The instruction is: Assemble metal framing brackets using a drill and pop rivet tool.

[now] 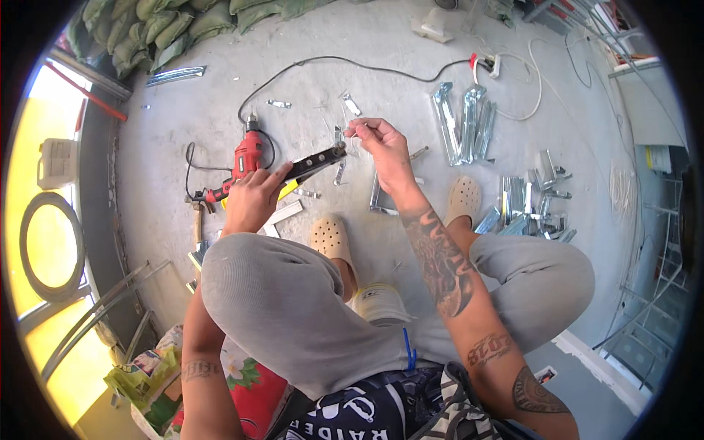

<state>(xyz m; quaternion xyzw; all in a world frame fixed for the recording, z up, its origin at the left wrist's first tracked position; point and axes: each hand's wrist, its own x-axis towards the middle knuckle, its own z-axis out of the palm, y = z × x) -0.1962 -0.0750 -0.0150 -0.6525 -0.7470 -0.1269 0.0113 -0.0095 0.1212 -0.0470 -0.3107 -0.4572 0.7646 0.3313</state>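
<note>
Head view: one person's two bare hands above a grey floor (411, 84).
Left hand (253, 196): one, wrapped around the handle end of the hand tool, grasping it.
Right hand (383, 150): one, thumb and forefinger bent toward each other beside the tool's far tip; whether they pinch anything is too small to tell.
Hand tool (312, 166): one, black and yellow with round silver studs, held above the middle of the floor, its tip slanting up toward the right hand.
Drill (248, 156): one, red, lying toward the floor's left edge, just beside the left hand, chuck toward the far edge.
Black cable (339, 61): one long run arching across the far half of the floor to a red plug (473, 61).
Hammer (198, 222): one, wooden handle, near the floor's left edge.
Long metal channels (469, 121): at least three, side by side right of the right hand.
Short metal pieces (532, 196): one heap toward the floor's right edge, too overlapped to count.
Loose silver bits (352, 105): at least four, scattered around the tool.
Clogs (330, 236): two, beige, both worn.
Bucket (380, 303): one, white, on the nearer part of the floor.
Sandbags (165, 33): one green stack, many bags, at the far left corner.
Jug (57, 163): one, whitish, beyond the floor's left edge.
</note>
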